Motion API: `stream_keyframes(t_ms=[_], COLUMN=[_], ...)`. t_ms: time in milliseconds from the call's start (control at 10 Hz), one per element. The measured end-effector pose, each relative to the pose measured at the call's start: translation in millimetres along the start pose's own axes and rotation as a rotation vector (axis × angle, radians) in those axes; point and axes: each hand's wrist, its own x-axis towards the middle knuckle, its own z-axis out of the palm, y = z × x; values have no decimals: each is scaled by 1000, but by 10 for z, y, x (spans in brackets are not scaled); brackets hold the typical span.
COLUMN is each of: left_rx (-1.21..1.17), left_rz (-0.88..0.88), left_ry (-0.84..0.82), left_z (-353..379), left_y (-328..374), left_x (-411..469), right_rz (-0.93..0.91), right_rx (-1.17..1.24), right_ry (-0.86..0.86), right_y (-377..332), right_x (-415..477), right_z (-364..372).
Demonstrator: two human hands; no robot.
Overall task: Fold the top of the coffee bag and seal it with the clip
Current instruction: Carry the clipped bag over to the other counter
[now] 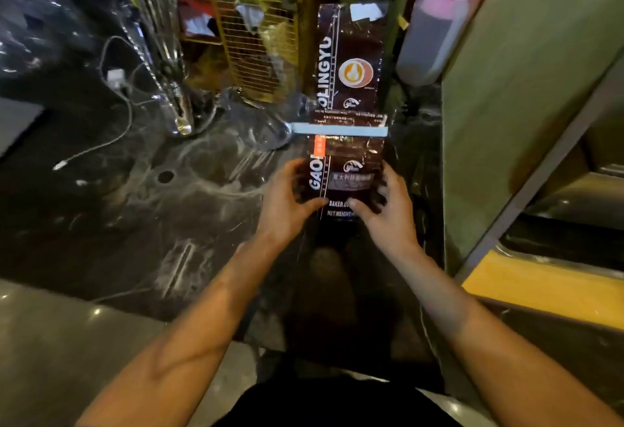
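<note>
A dark brown coffee bag with white lettering stands on the dark marble counter. Its top is folded down and a long light-blue clip runs across the fold. My left hand grips the bag's left side and my right hand grips its right side, both thumbs pressed on the front near the bottom. A second, taller bag of the same brand stands right behind it.
A pink-lidded plastic container leans at the back right beside a green wall panel. A chrome stand, white cables, crumpled clear plastic and a yellow wire rack sit to the left and behind.
</note>
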Motion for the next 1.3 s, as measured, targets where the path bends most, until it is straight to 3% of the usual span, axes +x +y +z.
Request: stream_keyframes(t_ms=[300,500,1000,1300], left_rx=[-13,4,166,61], left_rz=[41,25,90,110], left_ry=[-94,-127,-182,-208], left_z=[-74,-66,-31,-194], left_y=[-288,-418,-404,-450], left_x=[674,834,770,591], right_rz=[83,152,112,99], right_rx=[-71,-110,-165,-170], right_ry=[123,119,59,143], right_y=[46,103,233,-12], right_x=[470,605,663,332], right_z=[273,345,326,332])
